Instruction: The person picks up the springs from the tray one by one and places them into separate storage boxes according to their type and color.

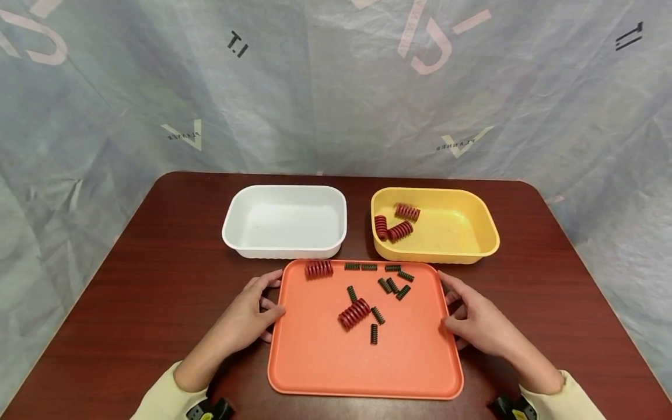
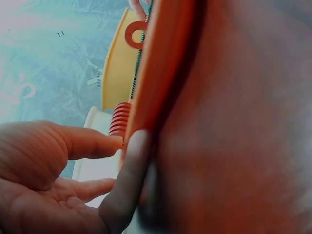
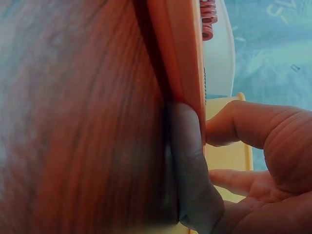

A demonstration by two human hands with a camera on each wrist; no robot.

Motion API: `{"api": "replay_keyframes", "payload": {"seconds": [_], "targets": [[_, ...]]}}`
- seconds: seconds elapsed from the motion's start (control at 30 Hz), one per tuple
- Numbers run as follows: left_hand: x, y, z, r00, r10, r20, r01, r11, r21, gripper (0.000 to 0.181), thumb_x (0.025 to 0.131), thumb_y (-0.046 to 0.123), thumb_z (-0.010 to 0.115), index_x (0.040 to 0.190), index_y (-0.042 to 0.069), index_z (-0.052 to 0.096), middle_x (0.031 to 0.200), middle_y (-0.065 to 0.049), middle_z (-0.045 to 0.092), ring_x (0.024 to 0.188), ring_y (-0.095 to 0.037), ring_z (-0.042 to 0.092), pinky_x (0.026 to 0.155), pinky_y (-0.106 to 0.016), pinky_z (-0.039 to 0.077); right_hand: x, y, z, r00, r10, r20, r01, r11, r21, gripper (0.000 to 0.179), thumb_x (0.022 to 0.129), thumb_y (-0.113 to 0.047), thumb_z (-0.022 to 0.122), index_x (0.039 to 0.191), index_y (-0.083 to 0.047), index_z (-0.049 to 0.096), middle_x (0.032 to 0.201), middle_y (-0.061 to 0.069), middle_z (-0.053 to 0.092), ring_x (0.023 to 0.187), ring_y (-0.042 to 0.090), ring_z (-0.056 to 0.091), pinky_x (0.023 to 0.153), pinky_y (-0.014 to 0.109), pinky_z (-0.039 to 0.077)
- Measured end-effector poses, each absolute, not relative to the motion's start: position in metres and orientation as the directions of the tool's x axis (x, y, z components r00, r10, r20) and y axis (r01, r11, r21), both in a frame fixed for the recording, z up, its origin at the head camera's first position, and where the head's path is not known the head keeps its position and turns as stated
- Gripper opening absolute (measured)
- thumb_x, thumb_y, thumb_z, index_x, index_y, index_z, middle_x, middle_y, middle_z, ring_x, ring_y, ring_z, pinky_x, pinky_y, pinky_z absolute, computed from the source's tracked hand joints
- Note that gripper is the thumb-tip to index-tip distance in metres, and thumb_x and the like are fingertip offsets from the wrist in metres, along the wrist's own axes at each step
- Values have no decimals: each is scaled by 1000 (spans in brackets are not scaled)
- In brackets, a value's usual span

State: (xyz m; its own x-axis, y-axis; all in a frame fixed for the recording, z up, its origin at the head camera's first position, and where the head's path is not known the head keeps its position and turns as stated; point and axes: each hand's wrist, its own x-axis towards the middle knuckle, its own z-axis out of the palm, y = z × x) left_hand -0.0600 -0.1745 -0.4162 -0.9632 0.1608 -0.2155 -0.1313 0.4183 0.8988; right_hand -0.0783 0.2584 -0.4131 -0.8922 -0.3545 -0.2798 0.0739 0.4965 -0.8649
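An orange tray [image 1: 315, 361] lies in front of me. My left hand [image 1: 244, 318] pinches its left edge, thumb on the rim and fingers along the side and under it. At the opposite edge my right hand [image 1: 480, 321] grips likewise; in the right wrist view a finger [image 3: 187, 141] presses the tray's outer side. On the tray lie a red coil spring [image 1: 354, 314] near the middle and another red spring [image 1: 319, 269] at the far left corner. Several small dark green springs [image 1: 374, 333] are scattered around them, some lined along the far rim.
Behind the tray stand a white bin [image 1: 283, 254] with nothing in it and, to its right, a yellow bin [image 1: 436, 255] holding three red springs [image 1: 401, 231]. All rest on a dark red wooden table [image 1: 157, 262]. A grey printed sheet [image 1: 325, 105] hangs beyond the table's far edge.
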Motion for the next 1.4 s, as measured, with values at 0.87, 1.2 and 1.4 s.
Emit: {"api": "replay_keyframes", "payload": {"seconds": [0.87, 1.2, 1.4], "targets": [[-88, -125, -394, -947, 304, -103, -9, 296, 955, 50, 98, -1, 68, 145, 8, 54, 138, -18, 57, 89, -32, 67, 54, -38, 63, -75, 258, -417, -905, -346, -248, 54, 485, -873, 87, 87, 9, 66, 162, -4, 24, 114, 23, 52, 76, 27, 69, 47, 40, 61], [-103, -103, -402, -907, 401, -130, -55, 194, 980, 50, 100, 0, 64, 148, 3, 51, 142, -22, 56, 94, -40, 66, 62, -41, 65, -75, 258, -419, -909, -341, -241, 50, 486, -873, 88, 86, 10, 66, 162, -4, 24, 113, 23, 52, 76, 28, 68, 45, 39, 60], [-111, -93, -405, -886, 425, -185, -77, 259, 963, 51, 101, 4, 64, 151, 8, 50, 139, -19, 59, 76, -32, 70, 62, -39, 65, -75, 256, -417, -913, -332, -236, 49, 486, -872, 88, 86, 11, 66, 162, -4, 25, 113, 23, 52, 76, 28, 69, 45, 40, 60]]}}
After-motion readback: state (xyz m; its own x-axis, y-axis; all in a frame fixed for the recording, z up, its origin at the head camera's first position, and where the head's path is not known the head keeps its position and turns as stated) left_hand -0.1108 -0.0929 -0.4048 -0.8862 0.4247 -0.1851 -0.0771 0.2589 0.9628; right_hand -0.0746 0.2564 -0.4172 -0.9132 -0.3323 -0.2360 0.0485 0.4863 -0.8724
